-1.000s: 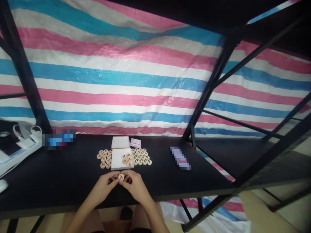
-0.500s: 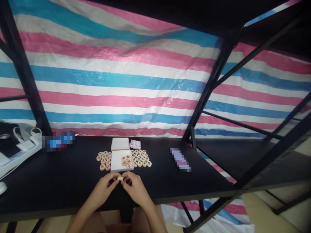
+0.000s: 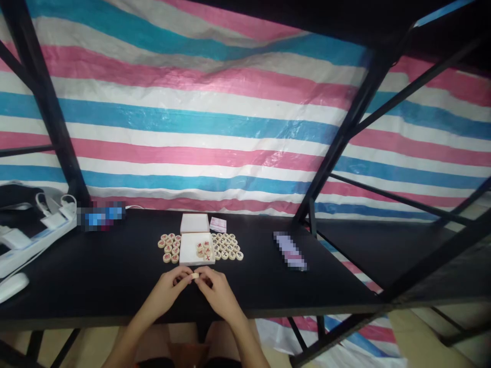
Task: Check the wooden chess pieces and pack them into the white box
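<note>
Between the fingertips of my left hand (image 3: 171, 289) and my right hand (image 3: 217, 291) is one pale round xiangqi piece (image 3: 195, 275), seen edge-on. Both hands pinch it, just in front of a white open box (image 3: 190, 250). Inside the box, on its right side, lie several pieces with red characters (image 3: 206, 250). Left of the box more red-character pieces (image 3: 168, 249) sit in a group on the black table. To its right, black-character pieces (image 3: 228, 247) stand in rows. The held piece's face cannot be made out.
Behind the box lies its white lid (image 3: 195, 223), beside a small pink-and-white paper (image 3: 218, 224). A blurred phone-like object (image 3: 289, 250) lies on the right. At left are a white power strip (image 3: 42, 235) and a white mouse (image 3: 14, 286). Black frame posts (image 3: 345, 128) flank the table (image 3: 115, 276).
The view has shifted slightly, so everything sits a little farther right. Both hands still hold the piece; the left fingers seem to have moved a little around it.
</note>
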{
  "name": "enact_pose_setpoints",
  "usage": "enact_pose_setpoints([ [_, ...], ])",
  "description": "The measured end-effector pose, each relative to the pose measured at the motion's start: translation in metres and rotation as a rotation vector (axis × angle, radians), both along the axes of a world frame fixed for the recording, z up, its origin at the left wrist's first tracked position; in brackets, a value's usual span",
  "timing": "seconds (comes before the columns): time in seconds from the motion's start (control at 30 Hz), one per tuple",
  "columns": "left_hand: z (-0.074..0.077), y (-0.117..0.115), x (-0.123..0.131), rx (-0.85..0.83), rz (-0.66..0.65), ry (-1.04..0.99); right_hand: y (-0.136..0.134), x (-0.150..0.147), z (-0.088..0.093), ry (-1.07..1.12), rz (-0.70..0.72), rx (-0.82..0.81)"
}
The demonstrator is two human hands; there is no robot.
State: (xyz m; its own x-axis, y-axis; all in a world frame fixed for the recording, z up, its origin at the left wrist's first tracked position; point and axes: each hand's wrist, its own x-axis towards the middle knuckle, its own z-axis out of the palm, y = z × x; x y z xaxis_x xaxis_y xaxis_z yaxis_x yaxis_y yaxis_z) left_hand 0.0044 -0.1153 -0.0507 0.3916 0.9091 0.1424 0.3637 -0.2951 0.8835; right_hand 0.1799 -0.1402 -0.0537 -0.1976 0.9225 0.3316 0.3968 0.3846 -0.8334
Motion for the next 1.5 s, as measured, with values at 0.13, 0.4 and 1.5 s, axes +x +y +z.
enact_pose_setpoints([
  [0.13,0.000,-0.001,0.000,0.010,0.021,-0.005,0.000,-0.001,0.000,0.068,0.029,-0.032],
  [0.4,-0.012,0.002,0.000,0.043,0.040,-0.035,0.005,-0.002,-0.011,0.065,-0.019,-0.036],
  [1.5,0.003,-0.002,-0.001,-0.039,-0.032,-0.016,0.002,-0.001,-0.005,0.109,0.031,-0.061],
])
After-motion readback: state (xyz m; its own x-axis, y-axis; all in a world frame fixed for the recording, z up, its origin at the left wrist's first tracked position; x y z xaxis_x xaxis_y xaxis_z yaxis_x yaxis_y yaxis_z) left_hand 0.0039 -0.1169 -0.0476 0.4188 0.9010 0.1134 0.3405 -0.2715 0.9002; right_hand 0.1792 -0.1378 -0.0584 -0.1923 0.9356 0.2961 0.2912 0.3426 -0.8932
